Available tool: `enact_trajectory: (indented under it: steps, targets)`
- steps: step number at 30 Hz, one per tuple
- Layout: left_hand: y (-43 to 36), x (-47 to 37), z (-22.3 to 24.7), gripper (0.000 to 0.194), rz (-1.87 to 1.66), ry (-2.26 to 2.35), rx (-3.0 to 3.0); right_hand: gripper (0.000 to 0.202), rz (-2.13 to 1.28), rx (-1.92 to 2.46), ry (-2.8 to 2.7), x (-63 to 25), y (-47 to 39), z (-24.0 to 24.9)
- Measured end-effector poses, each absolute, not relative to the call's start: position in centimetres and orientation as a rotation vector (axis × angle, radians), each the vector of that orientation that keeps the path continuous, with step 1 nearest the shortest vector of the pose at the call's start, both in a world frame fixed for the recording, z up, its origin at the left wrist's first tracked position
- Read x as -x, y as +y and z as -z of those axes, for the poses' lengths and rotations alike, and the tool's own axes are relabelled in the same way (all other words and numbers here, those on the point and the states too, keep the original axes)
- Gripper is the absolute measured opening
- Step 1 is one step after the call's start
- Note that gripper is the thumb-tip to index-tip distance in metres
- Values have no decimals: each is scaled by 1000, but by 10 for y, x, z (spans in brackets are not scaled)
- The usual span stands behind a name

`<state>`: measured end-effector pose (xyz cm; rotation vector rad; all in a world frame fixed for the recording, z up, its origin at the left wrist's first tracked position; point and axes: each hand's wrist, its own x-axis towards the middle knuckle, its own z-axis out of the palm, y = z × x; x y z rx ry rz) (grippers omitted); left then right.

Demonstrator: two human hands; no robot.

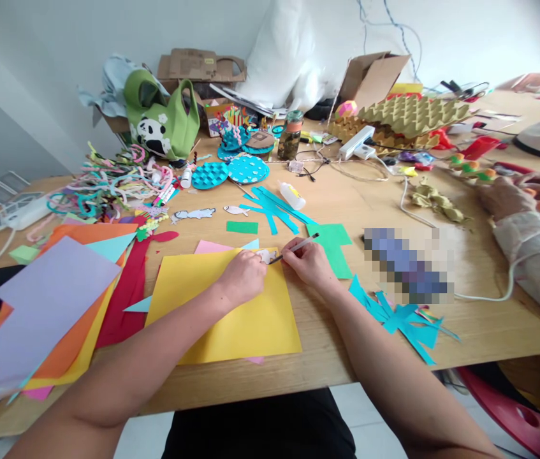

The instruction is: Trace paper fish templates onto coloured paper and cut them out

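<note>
A yellow sheet of paper (231, 325) lies on the wooden table in front of me. At its upper right edge is a small white paper cutout (266, 256). My left hand (245, 275) is closed beside the cutout, its fingertips at the cutout's left side; whether they pinch it is hidden. My right hand (308, 258) grips a pen (304, 243), whose dark tip points down-left at the cutout. Just beyond my right hand lies green paper (334, 242). Fish-like paper cutouts (194, 214) rest farther back on the table.
Coloured sheets (59, 280) pile up at the left, near fuzzy craft sticks (116, 182). A glue bottle (292, 196) and blue strips (274, 210) lie ahead. Another person's hands (509, 194) are at the right, beyond more blue strips (401, 319). A bottle (291, 137) stands behind.
</note>
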<state>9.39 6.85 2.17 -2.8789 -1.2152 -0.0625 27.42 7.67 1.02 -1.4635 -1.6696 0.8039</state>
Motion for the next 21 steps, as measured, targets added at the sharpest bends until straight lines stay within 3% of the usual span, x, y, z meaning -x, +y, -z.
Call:
enact_trajectory:
  steps: [21]
  targets:
    - [64,-98,-15,28,62,-1236,2760,13,-766,1503,-1668,-275,80,-9]
